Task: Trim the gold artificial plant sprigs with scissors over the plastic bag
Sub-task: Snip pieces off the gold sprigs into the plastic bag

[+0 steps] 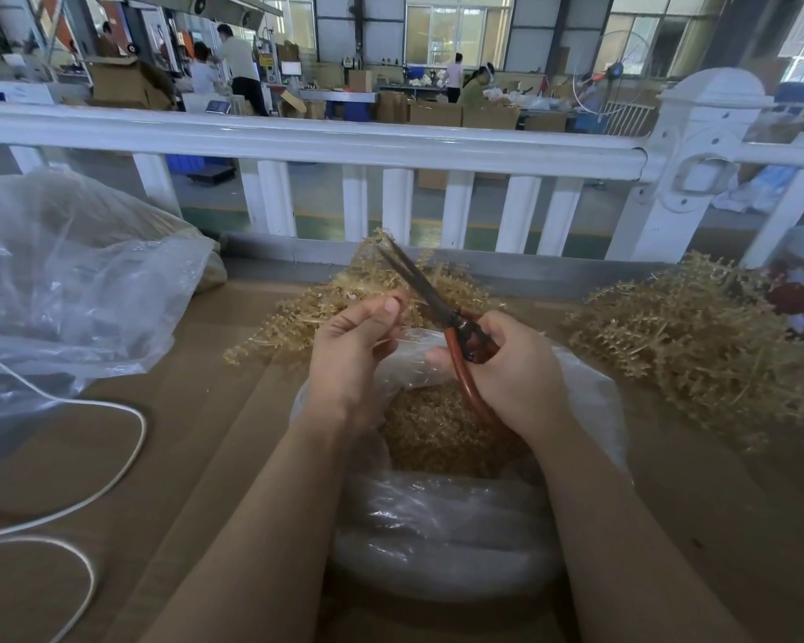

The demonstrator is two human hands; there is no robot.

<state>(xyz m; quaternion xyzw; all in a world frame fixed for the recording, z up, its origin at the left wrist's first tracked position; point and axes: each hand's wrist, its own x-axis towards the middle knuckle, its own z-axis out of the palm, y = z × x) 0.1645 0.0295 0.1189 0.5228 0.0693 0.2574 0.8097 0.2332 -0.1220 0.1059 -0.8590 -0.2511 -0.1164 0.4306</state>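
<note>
Nearest, at the bench's (205, 433) front edge, a clear plastic bag (442, 540) lay open with gold trimmings (437, 438) inside. Above it, the left hand (353, 345) pinched a gold sprig (344, 294), and the right hand (516, 368) gripped red-handled scissors (456, 327), blades nearly closed and pointing away. Further back, a sprig pile (697, 336) sat toward the right edge, a big bag (75, 280) at the left, beside a white fence (307, 136).
</note>
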